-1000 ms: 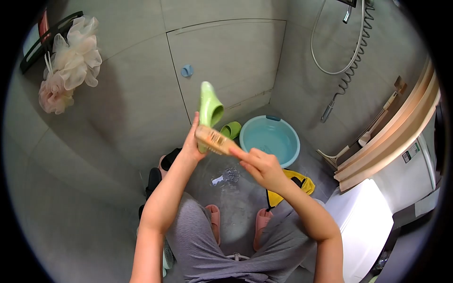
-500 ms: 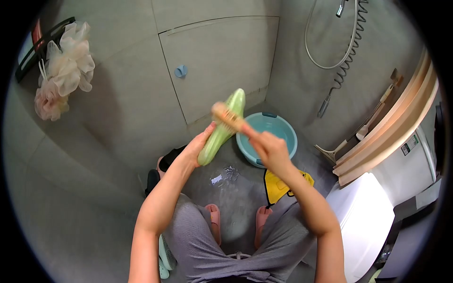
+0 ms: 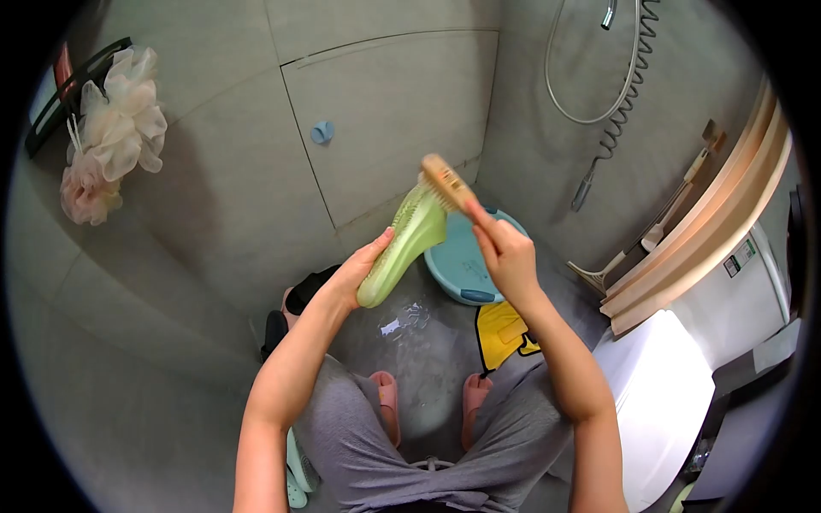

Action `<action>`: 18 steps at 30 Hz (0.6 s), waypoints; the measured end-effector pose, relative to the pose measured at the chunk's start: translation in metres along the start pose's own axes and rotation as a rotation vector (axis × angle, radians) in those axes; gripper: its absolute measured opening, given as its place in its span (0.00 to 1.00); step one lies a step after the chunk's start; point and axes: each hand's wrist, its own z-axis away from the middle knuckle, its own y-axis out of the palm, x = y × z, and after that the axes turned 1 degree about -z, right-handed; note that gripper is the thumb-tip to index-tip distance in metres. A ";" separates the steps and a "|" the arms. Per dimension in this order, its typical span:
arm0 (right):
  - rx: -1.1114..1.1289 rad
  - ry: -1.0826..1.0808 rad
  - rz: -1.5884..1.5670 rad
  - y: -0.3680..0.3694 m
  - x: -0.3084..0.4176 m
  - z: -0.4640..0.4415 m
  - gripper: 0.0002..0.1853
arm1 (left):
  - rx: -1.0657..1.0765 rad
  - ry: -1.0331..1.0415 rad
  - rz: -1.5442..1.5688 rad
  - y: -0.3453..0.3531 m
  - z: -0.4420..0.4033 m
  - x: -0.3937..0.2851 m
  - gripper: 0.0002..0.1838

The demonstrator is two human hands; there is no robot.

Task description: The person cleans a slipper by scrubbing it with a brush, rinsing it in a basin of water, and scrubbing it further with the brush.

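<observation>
A light green slipper (image 3: 409, 237) is held up in front of me, tilted, with its heel end in my left hand (image 3: 357, 274). The fingers of that hand are closed around it. My right hand (image 3: 510, 259) grips the handle of a wooden scrubbing brush (image 3: 447, 181). The brush's bristles touch the slipper near its upper end. Behind and below the brush stands a blue-green basin (image 3: 466, 261) on the floor, partly covered by my right hand.
A yellow cloth item with black edging (image 3: 499, 335) lies by the basin. Water has pooled on the floor (image 3: 406, 321). At right are a white toilet (image 3: 654, 402) and a folded shower curtain or panel (image 3: 697, 227). Dark footwear (image 3: 275, 329) sits at left.
The slipper has turned, so its side and opening show more. The brush has moved up and to the right, toward the slipper's upper end.
</observation>
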 end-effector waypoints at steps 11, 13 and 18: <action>0.264 -0.166 -0.046 0.010 0.080 0.048 0.31 | -0.185 0.224 0.482 -0.004 -0.018 -0.005 0.23; 0.182 -0.127 -0.031 0.013 0.070 0.044 0.31 | -0.125 0.295 0.547 -0.009 -0.020 -0.005 0.18; -0.001 0.028 -0.095 0.020 0.039 0.033 0.28 | -0.208 0.603 0.330 0.021 -0.006 -0.006 0.25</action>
